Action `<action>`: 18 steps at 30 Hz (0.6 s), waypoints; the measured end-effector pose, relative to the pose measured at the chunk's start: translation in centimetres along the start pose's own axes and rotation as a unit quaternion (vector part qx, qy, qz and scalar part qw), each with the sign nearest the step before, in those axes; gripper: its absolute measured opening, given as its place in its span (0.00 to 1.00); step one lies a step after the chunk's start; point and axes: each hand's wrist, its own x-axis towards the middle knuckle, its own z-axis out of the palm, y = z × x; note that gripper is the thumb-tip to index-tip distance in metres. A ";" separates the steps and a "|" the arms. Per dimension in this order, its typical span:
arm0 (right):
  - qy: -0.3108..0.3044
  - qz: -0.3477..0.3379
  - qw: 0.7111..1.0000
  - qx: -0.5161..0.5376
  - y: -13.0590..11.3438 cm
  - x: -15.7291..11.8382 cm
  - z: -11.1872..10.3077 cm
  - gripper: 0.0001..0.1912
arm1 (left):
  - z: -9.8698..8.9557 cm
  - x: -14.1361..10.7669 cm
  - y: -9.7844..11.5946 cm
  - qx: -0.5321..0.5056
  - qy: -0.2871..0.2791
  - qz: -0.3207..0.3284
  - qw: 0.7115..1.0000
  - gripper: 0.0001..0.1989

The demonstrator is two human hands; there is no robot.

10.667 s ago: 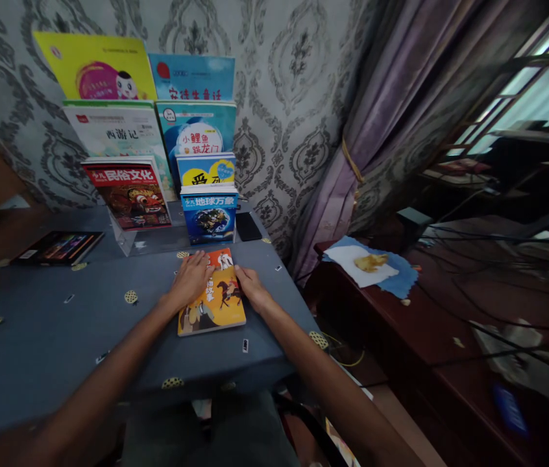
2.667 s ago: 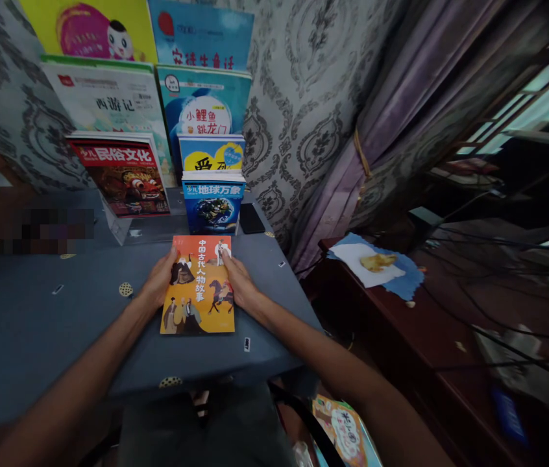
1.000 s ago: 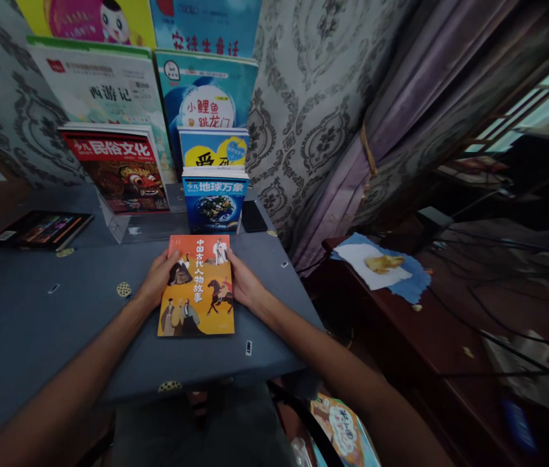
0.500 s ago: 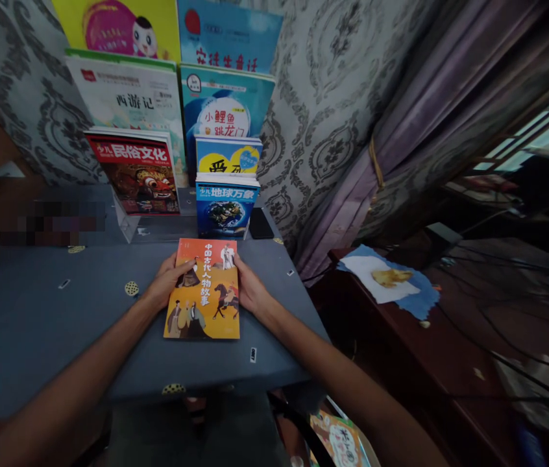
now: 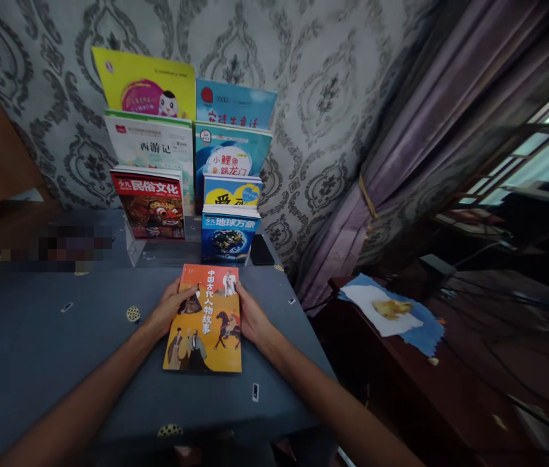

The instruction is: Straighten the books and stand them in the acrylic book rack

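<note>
An orange and yellow book (image 5: 206, 344) with white Chinese lettering and drawn figures faces me, cover up. My left hand (image 5: 170, 308) grips its left edge, the thumb lying over the cover. On the opposite edge my right hand (image 5: 252, 314) holds it, thumb near the upper right corner and the other fingers hidden behind. Just beyond it stands a clear book rack (image 5: 133, 250) with books in two columns. A red book (image 5: 150, 211) fronts the left column; a blue book with a globe (image 5: 228, 240) fronts the right one.
The rack stands on a table with a grey-blue cloth (image 5: 84, 350), against patterned wallpaper. A dark flat object (image 5: 261, 250) lies right of the rack. At the right are a tied purple curtain (image 5: 337, 240) and a dark red surface with a blue cloth (image 5: 423, 340) and cables.
My view has tilted up, so the rack, book and hands appear lower and the tops of the back books now show. Both hands keep their hold on the orange book.
</note>
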 end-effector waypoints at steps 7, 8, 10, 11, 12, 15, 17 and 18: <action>0.005 0.002 1.000 0.015 0.1 0.3 -0.3 0.22 | 0.0 0.0 0.0 -0.010 0.004 -0.001 1.000 0.27; -0.001 0.003 1.000 0.013 0.1 0.3 -0.4 0.22 | 0.0 0.0 -0.1 -0.010 0.004 0.000 1.000 0.27; -0.013 0.004 1.000 0.004 0.2 0.2 -0.5 0.23 | 0.0 0.0 -0.1 -0.011 0.008 0.002 1.000 0.28; -0.017 0.006 1.000 -0.001 0.2 0.2 -0.6 0.23 | 0.0 0.0 -0.2 -0.013 0.009 0.003 1.000 0.28; -0.019 0.006 1.000 -0.005 0.2 0.2 -0.6 0.24 | -0.1 0.1 -0.2 -0.015 0.009 0.003 1.000 0.28; -0.024 0.009 0.999 -0.020 0.1 0.1 -0.6 0.24 | -0.1 0.2 -0.3 -0.019 0.002 0.004 1.000 0.27; -0.025 0.010 0.999 -0.026 0.1 0.1 -0.7 0.24 | -0.2 0.3 -0.4 -0.022 -0.003 0.006 1.000 0.27; -0.024 0.010 0.999 -0.027 0.1 0.0 -0.7 0.24 | -0.2 0.3 -0.4 -0.024 -0.003 0.008 1.000 0.27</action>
